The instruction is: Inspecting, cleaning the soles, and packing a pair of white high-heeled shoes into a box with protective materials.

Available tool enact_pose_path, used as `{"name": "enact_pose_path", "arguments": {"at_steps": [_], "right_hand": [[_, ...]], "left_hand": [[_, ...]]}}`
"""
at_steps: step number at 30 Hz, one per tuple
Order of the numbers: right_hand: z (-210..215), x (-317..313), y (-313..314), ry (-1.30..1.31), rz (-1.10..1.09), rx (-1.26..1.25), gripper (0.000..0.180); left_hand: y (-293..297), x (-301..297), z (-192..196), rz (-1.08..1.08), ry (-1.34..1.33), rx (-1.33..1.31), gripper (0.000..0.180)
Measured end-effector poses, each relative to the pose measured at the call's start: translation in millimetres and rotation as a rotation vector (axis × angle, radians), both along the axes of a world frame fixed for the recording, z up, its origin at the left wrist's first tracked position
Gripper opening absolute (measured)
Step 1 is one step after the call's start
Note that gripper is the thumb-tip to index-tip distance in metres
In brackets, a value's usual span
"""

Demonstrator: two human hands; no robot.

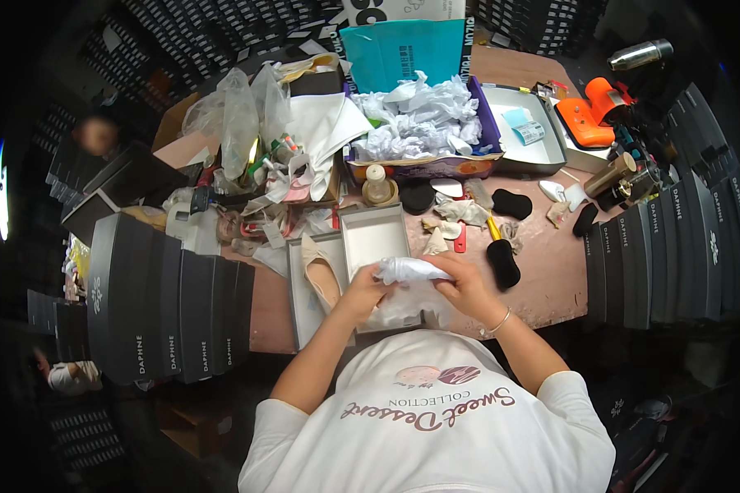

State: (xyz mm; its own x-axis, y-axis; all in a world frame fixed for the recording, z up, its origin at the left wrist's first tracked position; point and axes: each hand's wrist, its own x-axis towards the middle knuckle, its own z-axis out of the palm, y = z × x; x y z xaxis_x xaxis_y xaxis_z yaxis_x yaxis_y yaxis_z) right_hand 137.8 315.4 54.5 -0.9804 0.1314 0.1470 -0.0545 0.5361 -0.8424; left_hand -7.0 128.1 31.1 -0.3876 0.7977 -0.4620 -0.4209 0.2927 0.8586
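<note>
Between my two hands is a twisted bundle of white tissue paper point(407, 269); whether anything is wrapped inside cannot be seen. My left hand point(367, 289) grips its left end, and my right hand point(469, 286) closes on the right end with thumb and fingers. Below them lies an open grey shoe box point(304, 323) with a beige pointed shoe point(322, 275) along its left side. A second pale box part point(376, 241), perhaps the lid, rests against it just beyond my hands. Thin whitish wrapping point(415, 306) spreads under the bundle, partly hidden by my wrists.
A purple box heaped with crumpled white paper point(423, 119) stands at the back. Black sponge-like pads point(502, 264) and scraps lie to the right. An orange tape dispenser point(588, 123) sits at the far right. Dark shoe boxes point(160, 304) line the left, with more boxes point(658, 255) on the right.
</note>
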Motion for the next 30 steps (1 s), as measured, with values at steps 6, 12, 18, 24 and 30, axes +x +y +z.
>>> {"name": "enact_pose_path", "arguments": {"at_steps": [6,12,18,24,30], "right_hand": [[12,6,-10,0.088,0.042,0.609,0.058],[32,3,-2,0.178,0.188,0.356,0.073],[-6,-13,2,-0.454,0.299,0.028,0.041],[5,-14,-3,0.005,-0.082,0.396,0.023],[-1,-22,-36,-0.047,-0.120,-0.988,0.016]], "left_hand": [[-20,22,2,0.078,-0.583,0.413,0.047],[-22,23,6,0.088,-0.237,0.138,0.042],[-25,-6,19,-0.183,0.714,0.306,0.037],[-31,19,10,0.169,-0.207,0.299,0.036],[-3,70,-3,0.408,-0.157,0.428,0.042]]}}
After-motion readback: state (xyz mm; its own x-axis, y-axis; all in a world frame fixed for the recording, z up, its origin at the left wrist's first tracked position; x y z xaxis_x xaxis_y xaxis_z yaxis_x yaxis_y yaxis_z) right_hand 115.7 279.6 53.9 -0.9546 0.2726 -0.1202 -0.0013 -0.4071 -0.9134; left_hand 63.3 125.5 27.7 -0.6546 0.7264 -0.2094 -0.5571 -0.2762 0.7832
